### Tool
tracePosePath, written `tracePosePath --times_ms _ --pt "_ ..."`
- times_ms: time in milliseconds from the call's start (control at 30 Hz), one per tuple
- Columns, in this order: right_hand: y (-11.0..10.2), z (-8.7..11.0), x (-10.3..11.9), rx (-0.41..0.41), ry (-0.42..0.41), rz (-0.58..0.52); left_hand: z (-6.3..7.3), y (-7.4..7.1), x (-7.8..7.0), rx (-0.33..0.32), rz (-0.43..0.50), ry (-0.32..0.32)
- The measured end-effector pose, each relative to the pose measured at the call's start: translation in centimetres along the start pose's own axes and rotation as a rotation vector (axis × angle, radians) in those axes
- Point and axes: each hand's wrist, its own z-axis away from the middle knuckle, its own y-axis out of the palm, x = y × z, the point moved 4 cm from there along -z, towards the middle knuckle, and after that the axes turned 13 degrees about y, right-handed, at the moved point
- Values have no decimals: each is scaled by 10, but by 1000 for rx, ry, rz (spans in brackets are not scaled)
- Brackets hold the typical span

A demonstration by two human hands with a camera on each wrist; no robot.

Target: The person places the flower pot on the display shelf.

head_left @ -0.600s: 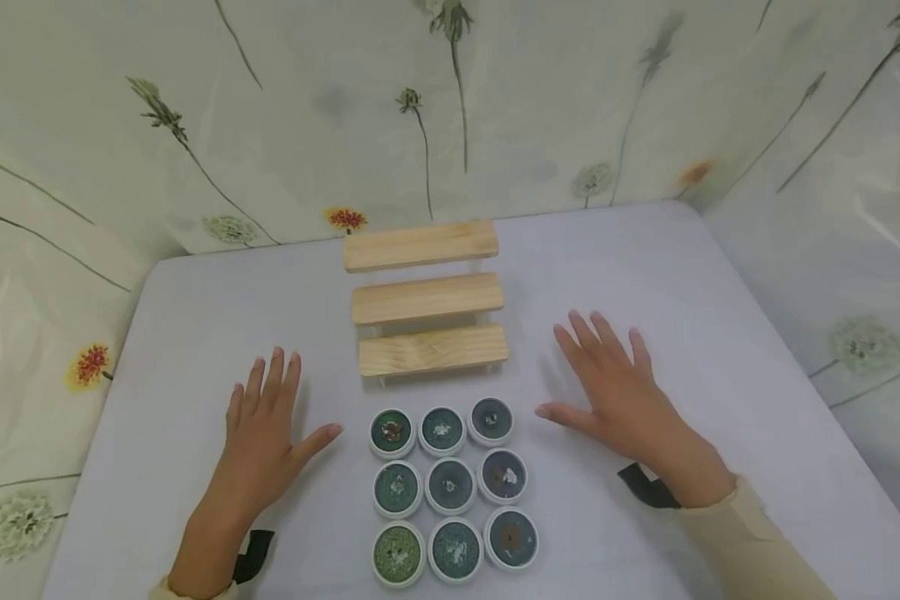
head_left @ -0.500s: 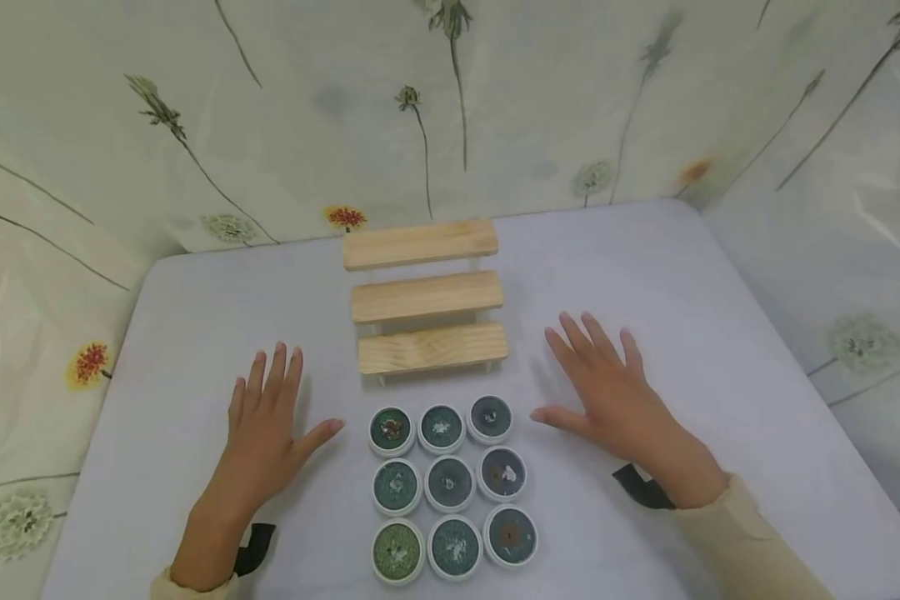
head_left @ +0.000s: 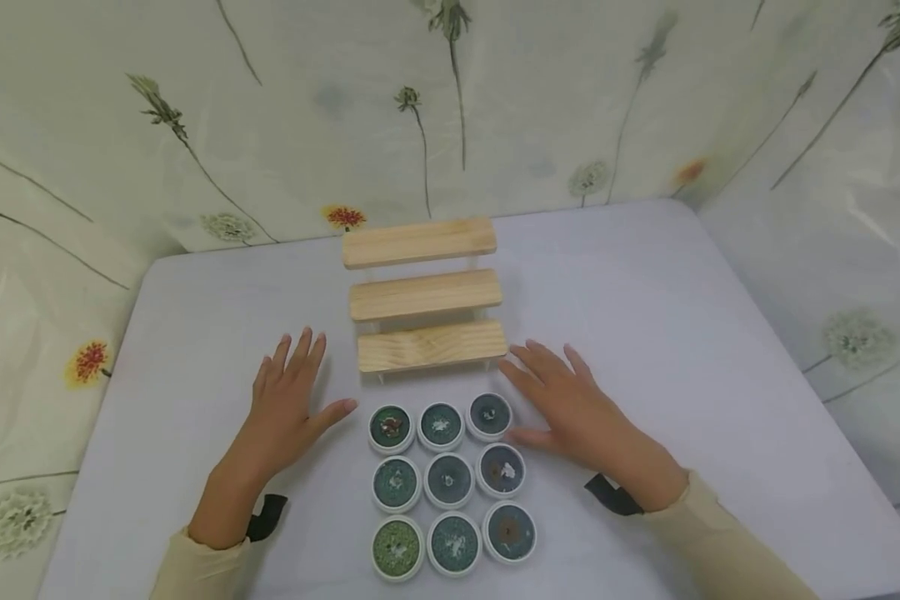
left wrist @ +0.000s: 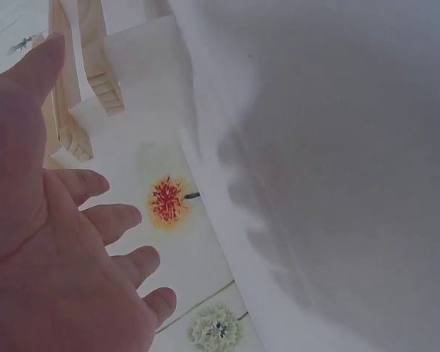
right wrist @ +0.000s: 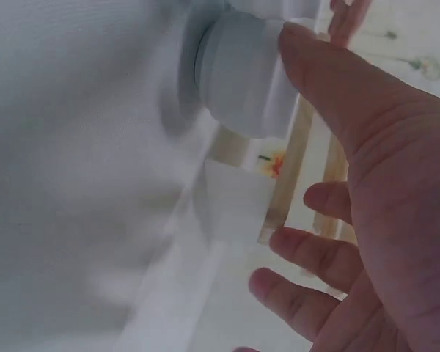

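Observation:
Several round white jars or tubs with dark green and grey tops stand on the white table in three rows of three; the back right jar is closest to my right hand. That hand hovers with relaxed, spread fingers, its thumb tip beside this jar's edge. In the right wrist view the thumb overlaps a white jar; whether it touches, I cannot tell. To the left of the jars, my left hand is held out palm down, fingers extended, with nothing in it.
Behind the jars stands a three-step wooden rack with pale boards on light supports. A flower-printed cloth hangs around the back and sides of the white table. A black piece sits at the right wrist, another at the left.
My right hand has moved left and slightly toward me, up to the back right jar. My left hand has shifted right and a little forward. Jars and rack stay put.

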Motion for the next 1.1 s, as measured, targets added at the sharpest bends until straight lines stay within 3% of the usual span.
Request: tracePosePath --times_ms 467,633,867,1100 --pt "-2 -1 8 73 -58 -178 -29 8 -10 5 50 88" --pt "0 -4 11 99 -83 -178 -34 11 -14 12 20 101" --pt "2 -10 13 184 -99 -183 -42 9 -16 -37 25 137" --pt "2 -15 14 221 -106 -183 -51 10 -13 -37 53 111"
